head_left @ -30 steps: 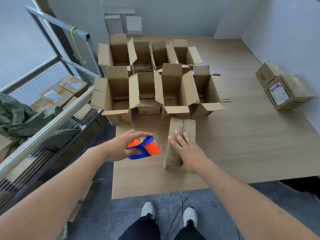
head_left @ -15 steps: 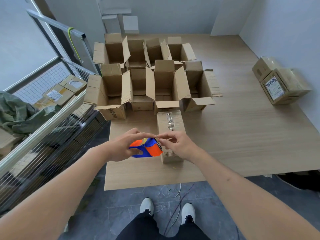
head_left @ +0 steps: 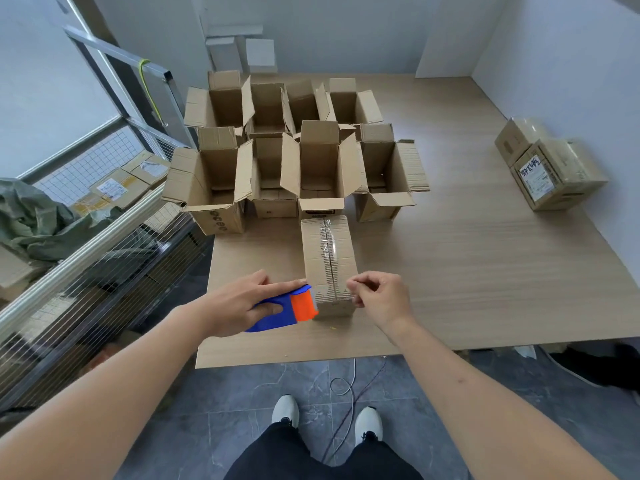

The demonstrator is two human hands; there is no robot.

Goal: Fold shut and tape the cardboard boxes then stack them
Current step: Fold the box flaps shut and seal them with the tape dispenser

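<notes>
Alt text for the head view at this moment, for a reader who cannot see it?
A left hand holds a blue-and-orange tape dispenser against the near end of a closed cardboard box while the right hand pinches the tape end. Open boxes crowd the wooden table behind.

We see the left hand [head_left: 239,306] gripping a blue-and-orange tape dispenser [head_left: 289,308] against the near end of a closed cardboard box [head_left: 329,258]. The right hand [head_left: 379,296] pinches the tape end beside that box. Open boxes [head_left: 322,168] stand behind on the wooden table [head_left: 485,271].
</notes>
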